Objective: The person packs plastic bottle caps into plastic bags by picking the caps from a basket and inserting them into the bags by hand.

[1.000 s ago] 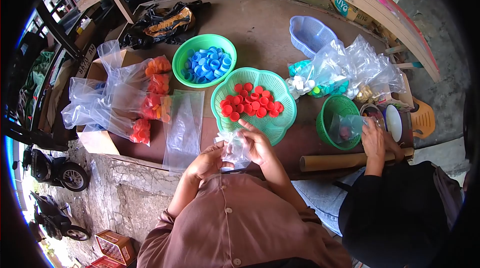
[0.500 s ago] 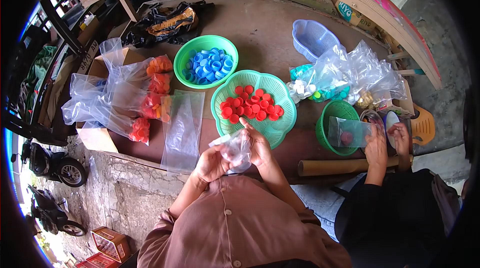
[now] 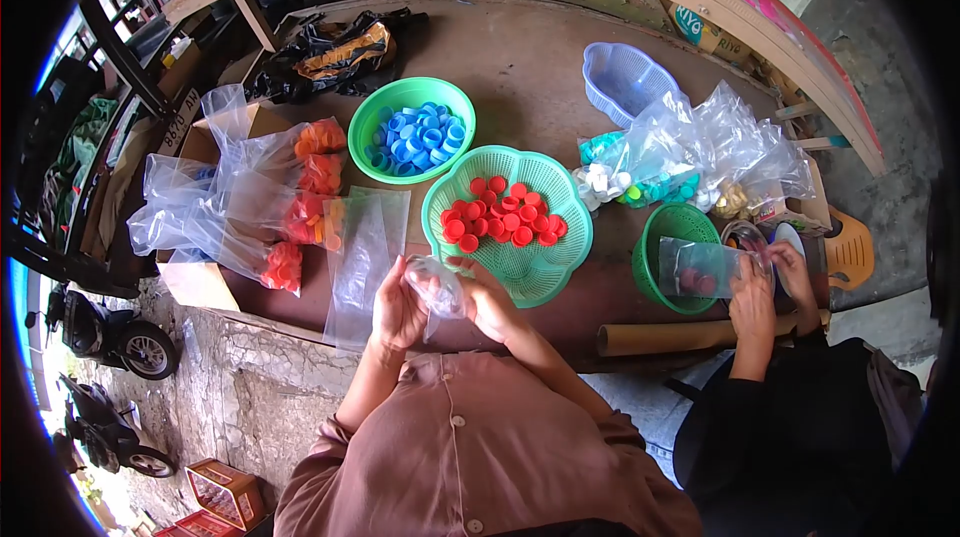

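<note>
Both my hands are around a crumpled clear plastic bag (image 3: 436,285) just in front of my chest. My left hand (image 3: 399,309) grips its left side, while my right hand (image 3: 490,305) has hold of its right side. Right beyond them stands a pale green scalloped basket (image 3: 560,262) with many red caps (image 3: 502,212) in it. Behind it to the left, a green bowl (image 3: 356,137) holds blue caps (image 3: 420,139). Flat clear bags (image 3: 365,272) lie on the table left of my left hand.
Bags of orange and red caps (image 3: 300,202) lie in a carton at the left. On the right are a lilac basket (image 3: 625,82), bags of caps (image 3: 690,152), a dark green basket (image 3: 650,277) and a cardboard tube (image 3: 670,339). Beside me a person's hands (image 3: 752,312) hold a bag.
The clear bag has shifted left and a little up between my hands, and its shape has changed. My left hand has turned more upright. The other person's hands have come closer together.
</note>
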### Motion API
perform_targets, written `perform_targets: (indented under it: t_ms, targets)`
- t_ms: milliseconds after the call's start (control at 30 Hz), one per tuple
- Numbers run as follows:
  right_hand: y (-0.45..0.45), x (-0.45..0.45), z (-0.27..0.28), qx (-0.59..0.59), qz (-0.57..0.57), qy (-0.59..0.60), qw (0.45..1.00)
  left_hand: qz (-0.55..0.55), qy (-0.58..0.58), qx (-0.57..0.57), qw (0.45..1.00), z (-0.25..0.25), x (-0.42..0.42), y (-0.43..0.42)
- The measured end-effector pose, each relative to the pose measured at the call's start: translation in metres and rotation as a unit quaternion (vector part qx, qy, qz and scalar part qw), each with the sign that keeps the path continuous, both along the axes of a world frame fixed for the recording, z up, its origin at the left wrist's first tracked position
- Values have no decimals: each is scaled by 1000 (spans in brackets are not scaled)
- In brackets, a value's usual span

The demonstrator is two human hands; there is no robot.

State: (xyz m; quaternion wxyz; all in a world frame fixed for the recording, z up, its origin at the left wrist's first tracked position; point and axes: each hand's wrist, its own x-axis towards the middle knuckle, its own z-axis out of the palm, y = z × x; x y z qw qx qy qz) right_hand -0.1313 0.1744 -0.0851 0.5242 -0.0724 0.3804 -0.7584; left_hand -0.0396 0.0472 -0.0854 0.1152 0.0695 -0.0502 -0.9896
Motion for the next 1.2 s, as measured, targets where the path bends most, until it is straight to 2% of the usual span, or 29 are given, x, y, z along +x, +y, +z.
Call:
perform_targets:
  t_ms: [33, 67, 133, 167, 200, 267, 333, 400, 433, 467, 533, 567, 600, 667, 700, 767, 800, 867, 933, 1033, 1067, 1100, 1200]
  targets:
    - [-1, 0, 8, -19, -57, -9, 998, 3, -33, -61, 998, 8, 3, 2]
    - [1, -6, 6, -20, -58, -7, 998, 2, -31, -62, 998, 14, 3, 6]
    - [8, -19, -3, -53, -56, -43, 996, 5, -139, -130, 982, 23, 5, 14]
    - [8, -20, -5, -67, -73, -58, 993, -55, -94, -149, 983, 28, 10, 12]
    - [8, -21, -7, -68, -74, -58, 993, -55, -93, -149, 983, 24, 13, 9]
    - [8, -20, -9, -107, -90, -75, 987, -163, -45, -189, 967, 17, 14, 5]
    - [9, -19, -11, -129, -93, -110, 981, -158, -36, -164, 973, 19, 13, 11]
    - [7, -22, -13, -155, -94, -141, 973, -71, -134, -119, 981, 24, 9, 15]
    - [9, -23, -17, -213, -79, -166, 959, -29, -143, -96, 985, 25, 6, 18]
    - [10, -22, -21, -269, -64, -192, 941, -30, -144, -95, 985, 18, 6, 18]
    - [5, -21, -31, -298, -44, -230, 925, 9, -19, -28, 999, 4, 4, 15]
    - [3, -19, -34, -327, -22, -267, 906, 33, -59, -38, 997, 7, 3, 18]
    - [4, -19, -37, -326, -22, -269, 906, 34, -61, -37, 997, 1, 5, 16]
    - [5, -18, -28, -315, -8, -289, 904, -38, -12, -26, 999, 7, 4, 12]
    - [4, -17, -22, -315, -6, -290, 904, -45, -82, -56, 994, 12, 6, 18]
    - [4, -13, -8, -208, -87, -277, 934, -85, -67, -52, 993, 9, 9, 23]
    - [4, -13, -8, -206, -85, -279, 934, -127, -53, -48, 989, 6, 11, 25]
    - [6, -15, -9, -192, -83, -269, 940, -129, -57, -54, 989, 4, 12, 23]
    - [7, -14, -9, -179, -85, -258, 946, -156, -22, -1, 988, 11, 13, 18]
    - [3, -12, -14, -82, 46, -201, 975, -134, -55, -25, 989, 14, 19, 19]
    - [3, -11, -14, -82, 44, -201, 975, -123, -55, -41, 990, 15, 22, 20]
    - [4, -10, -15, -61, 49, -199, 977, -94, -133, -50, 985, 10, 23, 20]
    - [5, -9, -9, -49, 69, -163, 983, -65, -86, 10, 994, -2, 28, 17]
